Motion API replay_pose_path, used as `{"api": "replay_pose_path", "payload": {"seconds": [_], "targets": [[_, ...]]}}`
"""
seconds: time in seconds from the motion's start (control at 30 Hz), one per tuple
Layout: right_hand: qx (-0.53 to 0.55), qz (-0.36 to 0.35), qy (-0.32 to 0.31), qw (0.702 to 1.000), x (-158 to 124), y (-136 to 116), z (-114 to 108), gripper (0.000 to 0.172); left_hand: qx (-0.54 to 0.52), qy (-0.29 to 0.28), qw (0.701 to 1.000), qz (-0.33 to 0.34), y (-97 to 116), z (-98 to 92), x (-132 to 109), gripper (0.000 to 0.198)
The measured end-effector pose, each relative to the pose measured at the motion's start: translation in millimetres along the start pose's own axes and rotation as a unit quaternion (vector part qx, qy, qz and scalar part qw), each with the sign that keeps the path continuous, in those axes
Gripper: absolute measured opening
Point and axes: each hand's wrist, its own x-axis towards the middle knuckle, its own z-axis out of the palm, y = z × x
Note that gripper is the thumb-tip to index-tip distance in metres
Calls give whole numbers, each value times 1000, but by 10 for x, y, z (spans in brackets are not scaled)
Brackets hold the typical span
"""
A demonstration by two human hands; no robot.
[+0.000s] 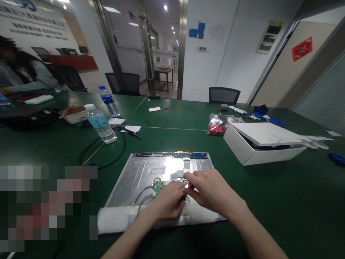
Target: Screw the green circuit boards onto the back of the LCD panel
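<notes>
Your left hand and right hand come in from 6 o'clock, wrists angled inward, knuckles up, fingertips meeting over the metal panel. Panel lies flat on the green table, long axis 9-to-3, blue strip edge toward 12 o'clock. Left fingers curl beside a green board; grip unreadable. Right fingers pinch a small red item, mostly hidden.

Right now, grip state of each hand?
Left hand: curled on the metal panel beside the green board; cannot tell if it holds anything.
Right hand: closed on a small red-orange item, mostly hidden.
</notes>
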Motion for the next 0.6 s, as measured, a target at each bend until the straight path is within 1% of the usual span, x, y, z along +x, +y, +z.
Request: {"api": "replay_pose_path", "payload": {"seconds": [0.1,0.23,0.43,0.6], "targets": [[0,-6,-3,1000,4,-7,4,9,6,-2,1000,5,-3,6,7,18],[14,-25,-1,1000,-5,-12,-10,12,5,0,1000,16,-6,-2,13,19],[24,-46,-1,999,-19,-15,-19,14,-1,4,1000,13,-1,-9,10,18],[20,-39,5,999,-6,-18,10,14,4,5,1000,9,6,-8,7,18]]}}
